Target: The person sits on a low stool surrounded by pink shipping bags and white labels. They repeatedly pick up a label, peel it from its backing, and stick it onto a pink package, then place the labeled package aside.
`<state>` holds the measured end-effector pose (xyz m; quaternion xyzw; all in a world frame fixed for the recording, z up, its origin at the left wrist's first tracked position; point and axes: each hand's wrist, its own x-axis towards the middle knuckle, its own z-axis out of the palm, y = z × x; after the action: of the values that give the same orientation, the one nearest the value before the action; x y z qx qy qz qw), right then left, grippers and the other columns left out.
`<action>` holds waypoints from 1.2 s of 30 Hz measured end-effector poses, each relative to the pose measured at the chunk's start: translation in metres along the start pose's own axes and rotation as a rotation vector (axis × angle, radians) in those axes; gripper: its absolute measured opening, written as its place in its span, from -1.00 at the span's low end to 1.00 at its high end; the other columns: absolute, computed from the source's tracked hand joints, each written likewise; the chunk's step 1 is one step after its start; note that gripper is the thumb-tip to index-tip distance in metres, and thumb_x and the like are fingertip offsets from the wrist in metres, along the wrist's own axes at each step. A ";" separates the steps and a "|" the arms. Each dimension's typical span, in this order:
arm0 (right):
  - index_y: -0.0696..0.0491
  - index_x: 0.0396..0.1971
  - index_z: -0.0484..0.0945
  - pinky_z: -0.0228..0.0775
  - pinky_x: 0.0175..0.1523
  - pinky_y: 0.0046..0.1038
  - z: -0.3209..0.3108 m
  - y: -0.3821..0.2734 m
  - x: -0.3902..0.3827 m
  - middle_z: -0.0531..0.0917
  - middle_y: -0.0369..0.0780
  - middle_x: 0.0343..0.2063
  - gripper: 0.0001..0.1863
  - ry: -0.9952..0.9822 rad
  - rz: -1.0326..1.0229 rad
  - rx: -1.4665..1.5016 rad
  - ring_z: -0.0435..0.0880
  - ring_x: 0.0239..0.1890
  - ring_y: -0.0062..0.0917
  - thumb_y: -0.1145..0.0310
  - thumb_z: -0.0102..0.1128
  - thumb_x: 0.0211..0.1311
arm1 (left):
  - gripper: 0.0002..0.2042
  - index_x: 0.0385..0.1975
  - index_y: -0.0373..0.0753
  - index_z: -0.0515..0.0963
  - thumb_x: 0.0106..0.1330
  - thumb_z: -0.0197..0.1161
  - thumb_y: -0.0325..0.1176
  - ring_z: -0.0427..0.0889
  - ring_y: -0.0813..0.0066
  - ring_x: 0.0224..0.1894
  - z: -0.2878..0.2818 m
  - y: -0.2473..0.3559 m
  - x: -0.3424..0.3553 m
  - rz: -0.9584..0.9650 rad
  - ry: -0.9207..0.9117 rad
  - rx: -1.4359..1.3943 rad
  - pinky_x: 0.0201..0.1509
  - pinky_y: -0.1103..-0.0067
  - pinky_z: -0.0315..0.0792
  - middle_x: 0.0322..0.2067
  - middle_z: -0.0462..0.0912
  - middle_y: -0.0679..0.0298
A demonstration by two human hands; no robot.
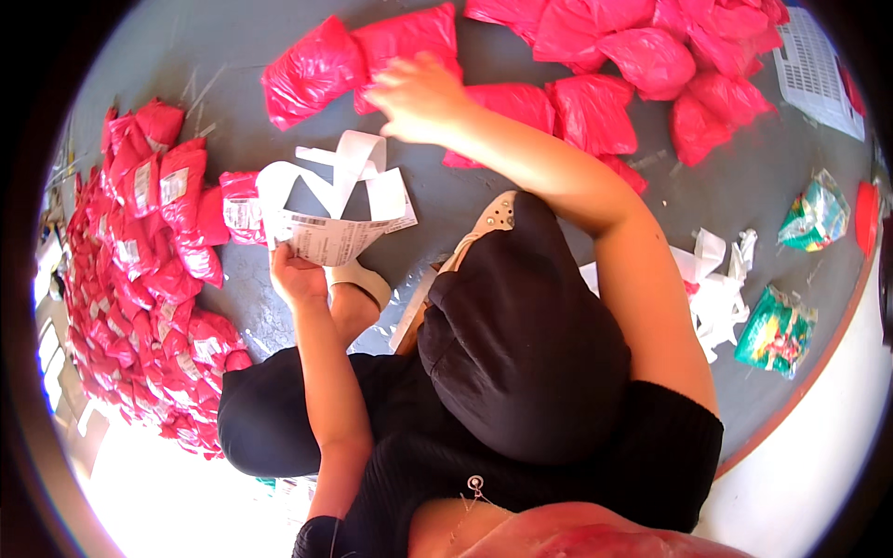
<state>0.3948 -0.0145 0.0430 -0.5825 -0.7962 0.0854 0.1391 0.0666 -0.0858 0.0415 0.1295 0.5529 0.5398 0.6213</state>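
My left hand (296, 277) is closed on the edge of a long curling strip of printed white labels (321, 240), which loops and folds above it over the grey floor. My right hand (420, 100) is stretched far forward, its fingers apart and slightly blurred, with nothing seen in them. Under and behind that hand lies a pink plastic parcel (409, 39). Another pink parcel (314, 73) rests just to its left. Below my right forearm, more pink bags (593, 113) lie side by side, partly covered by the arm.
Many labelled pink parcels (139, 251) are heaped along the left. A second pile of pink bags (648, 58) stands far right, near a white plastic basket (819, 79). Crumpled white paper strips (712, 302) and green printed packs (777, 332) lie on the right-hand floor.
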 end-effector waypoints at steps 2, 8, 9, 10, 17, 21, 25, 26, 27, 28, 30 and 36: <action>-0.03 -0.05 0.52 0.26 0.12 -0.16 0.010 0.054 -0.046 0.53 -0.20 -0.01 -0.44 0.127 0.200 0.035 0.44 0.11 -0.31 0.08 0.37 -0.11 | -0.78 -0.14 -0.27 0.42 0.28 -0.12 -0.48 0.55 0.23 -0.05 0.002 0.004 0.003 -0.017 0.020 0.014 0.03 0.27 0.48 -0.11 0.54 0.16; 0.22 -0.06 0.47 0.40 0.06 -0.19 0.033 0.221 -0.257 0.57 0.01 -0.06 -0.19 0.250 1.447 -0.138 0.55 0.01 -0.13 -0.21 0.32 -0.10 | -0.85 -0.23 -0.27 0.41 0.28 -0.10 -0.50 0.56 0.28 -0.12 0.005 -0.029 0.021 -0.144 -0.023 0.062 0.00 0.34 0.47 -0.19 0.54 0.17; 0.21 0.01 0.44 0.43 0.05 -0.19 0.036 0.224 -0.256 0.59 -0.02 -0.07 -0.21 0.211 1.593 0.285 0.58 0.00 -0.20 -0.11 0.37 -0.08 | -0.85 -0.24 -0.27 0.41 0.28 -0.09 -0.51 0.56 0.29 -0.13 0.005 -0.030 0.022 -0.133 -0.013 0.064 0.00 0.35 0.46 -0.20 0.54 0.17; 0.20 0.01 0.44 0.44 0.04 -0.20 0.039 0.223 -0.259 0.60 -0.04 -0.09 -0.29 0.266 1.699 0.754 0.59 -0.02 -0.25 -0.02 0.37 -0.04 | -0.85 -0.22 -0.27 0.42 0.28 -0.08 -0.50 0.56 0.27 -0.11 0.005 -0.033 0.021 -0.133 -0.012 0.065 0.02 0.33 0.45 -0.19 0.55 0.17; 0.20 -0.08 0.51 0.51 -0.05 -0.33 0.013 0.187 -0.224 0.64 -0.15 -0.20 -0.64 0.391 1.319 1.624 0.65 -0.16 -0.37 0.43 0.25 0.09 | -0.93 -0.34 -0.20 0.41 0.26 -0.02 -0.47 0.56 0.23 -0.14 0.018 -0.034 0.034 -0.094 0.005 -0.042 0.01 0.24 0.45 -0.26 0.56 0.23; 0.22 -0.12 0.53 0.48 -0.06 -0.39 -0.048 0.138 -0.152 0.64 -0.17 -0.22 -0.68 0.550 0.978 1.360 0.64 -0.19 -0.49 0.51 0.24 0.07 | -0.87 -0.27 -0.29 0.45 0.27 -0.03 -0.59 0.60 0.44 -0.26 0.025 -0.027 0.029 -0.066 0.011 -0.078 -0.14 0.54 0.50 -0.30 0.59 0.24; 0.11 -0.18 0.56 0.44 -0.26 -0.39 -0.086 0.099 -0.059 0.59 -0.16 -0.43 -0.67 0.654 0.264 0.317 0.61 -0.38 -0.31 0.55 0.26 -0.04 | -0.86 -0.24 -0.29 0.47 0.28 -0.02 -0.57 0.59 0.49 -0.28 0.022 -0.038 0.027 -0.083 -0.025 -0.047 -0.16 0.58 0.49 -0.29 0.59 0.28; 0.06 -0.18 0.58 0.41 -0.25 -0.34 -0.084 0.091 -0.034 0.53 -0.15 -0.47 -0.62 0.654 0.147 0.225 0.55 -0.36 -0.22 0.52 0.30 -0.12 | -0.85 -0.23 -0.29 0.47 0.28 -0.02 -0.57 0.59 0.49 -0.28 0.019 -0.042 0.026 -0.093 -0.023 -0.058 -0.16 0.59 0.49 -0.29 0.59 0.29; 0.00 -0.15 0.58 0.40 -0.15 -0.34 -0.082 0.083 -0.016 0.54 -0.19 -0.37 -0.55 0.515 0.124 0.055 0.53 -0.24 -0.27 0.46 0.36 -0.18 | -0.85 -0.22 -0.29 0.48 0.28 -0.02 -0.57 0.57 0.52 -0.30 0.024 -0.041 0.023 -0.083 -0.003 -0.046 -0.19 0.61 0.47 -0.31 0.59 0.31; -0.02 -0.03 0.52 0.39 -0.08 -0.32 -0.074 0.078 -0.001 0.52 -0.18 -0.29 -0.43 0.431 0.104 -0.006 0.50 -0.18 -0.28 0.40 0.42 -0.19 | -0.84 -0.21 -0.28 0.49 0.29 -0.01 -0.56 0.56 0.56 -0.32 0.034 -0.038 0.018 -0.075 0.016 -0.036 -0.22 0.63 0.45 -0.33 0.58 0.34; 0.05 0.10 0.39 0.38 0.02 -0.25 -0.049 0.068 0.008 0.51 -0.09 -0.14 -0.30 0.395 0.143 -0.083 0.49 -0.07 -0.17 0.25 0.43 -0.14 | -0.83 -0.20 -0.27 0.51 0.29 0.00 -0.55 0.52 0.62 -0.36 0.039 -0.034 0.011 -0.067 0.000 0.008 -0.28 0.67 0.40 -0.36 0.58 0.38; 0.05 0.05 0.46 0.37 0.06 -0.22 -0.027 0.017 -0.025 0.57 -0.07 -0.05 -0.42 -0.410 0.008 0.288 0.52 -0.02 -0.15 0.18 0.34 -0.01 | -0.82 -0.16 -0.25 0.55 0.31 0.05 -0.50 0.45 0.73 -0.37 0.030 -0.004 -0.016 0.004 -0.193 0.260 -0.29 0.70 0.32 -0.34 0.58 0.45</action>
<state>0.4259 -0.0341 0.0604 -0.5302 -0.7853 0.3148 0.0558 0.0971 -0.0873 0.0581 0.2612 0.5557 0.4501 0.6484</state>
